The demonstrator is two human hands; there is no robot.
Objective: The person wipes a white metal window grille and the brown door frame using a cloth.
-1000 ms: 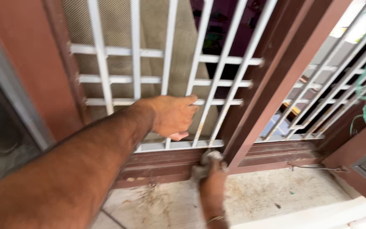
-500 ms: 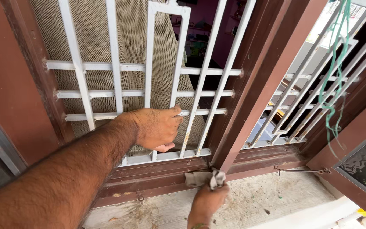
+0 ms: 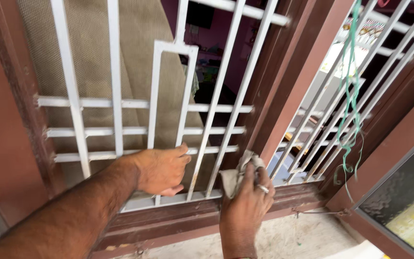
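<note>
A white metal window grille (image 3: 116, 103) sits in a brown frame (image 3: 283, 91). My left hand (image 3: 161, 169) grips one of the grille's vertical bars low down, near the bottom rail. My right hand (image 3: 247, 204), with a ring on one finger, holds a crumpled grey-beige cloth (image 3: 233, 175) and presses it against the foot of the brown centre post, right of the left hand.
A beige mesh curtain (image 3: 92, 57) hangs behind the grille. A second grille (image 3: 360, 100) lies to the right, with green string (image 3: 350, 91) dangling over it. An open window pane (image 3: 403, 192) with patterned glass juts out at the right. A dusty sill (image 3: 288, 240) lies below.
My right hand has lifted the cloth from the bottom sill rail up onto the base of the centre post. The view has tilted upward; my left hand keeps its hold on the grille.
</note>
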